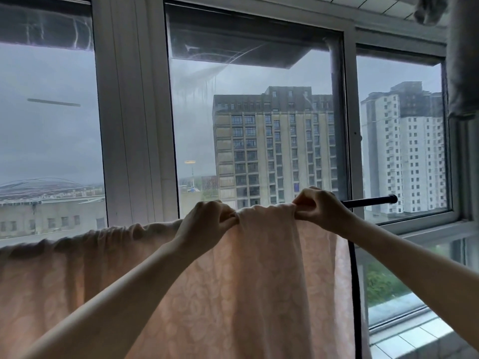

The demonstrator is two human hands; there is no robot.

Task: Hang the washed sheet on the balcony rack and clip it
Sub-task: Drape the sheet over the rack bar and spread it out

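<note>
A pale pink patterned sheet (160,275) hung draped over a black rack bar (370,201) before the balcony window (259,125), as the left hand (207,221) and right hand (320,212) each pinched its bunched top fold with curled fingers

An enclosed balcony in a high-rise flat: beyond both gripping hands, sliding windows (259,112) overlook apartment towers (274,149); a pink sheet (233,281) drapes a black drying rack (368,200) under them.
</note>
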